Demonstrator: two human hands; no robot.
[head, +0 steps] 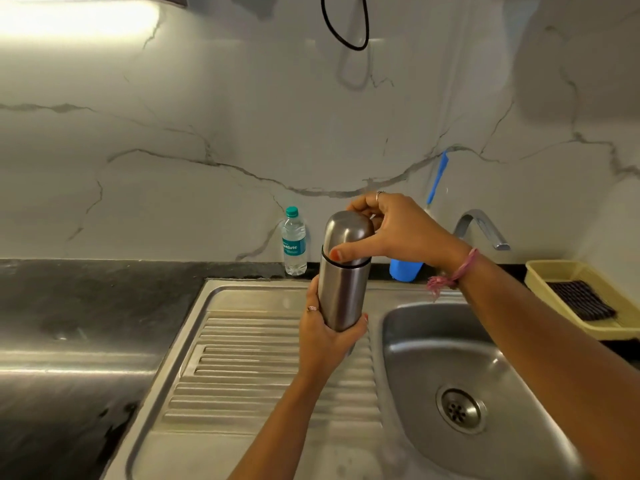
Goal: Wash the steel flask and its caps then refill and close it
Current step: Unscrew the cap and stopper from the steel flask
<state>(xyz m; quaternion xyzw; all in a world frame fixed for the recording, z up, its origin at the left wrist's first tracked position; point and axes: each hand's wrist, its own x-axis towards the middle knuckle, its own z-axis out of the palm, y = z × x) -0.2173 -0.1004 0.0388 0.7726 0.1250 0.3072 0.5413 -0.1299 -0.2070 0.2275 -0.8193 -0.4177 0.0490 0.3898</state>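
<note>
I am looking down at the big shiny steel sink (408, 327) with its ridged draining side, so drips are falling somewhere safe. I am holding the tall silver steel flask (341, 296) upright above those ridges. My left hand (325, 336) is wrapping round its bottom part to keep it steady. My right hand (398, 230) is pinching the round silver cap (348, 237) on top, I think to twist it.

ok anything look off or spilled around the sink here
Nothing stands out. The left hand holds the steel flask upright above the draining board while the right hand grips its cap. The sink basin looks empty, with no visible spill.
</note>
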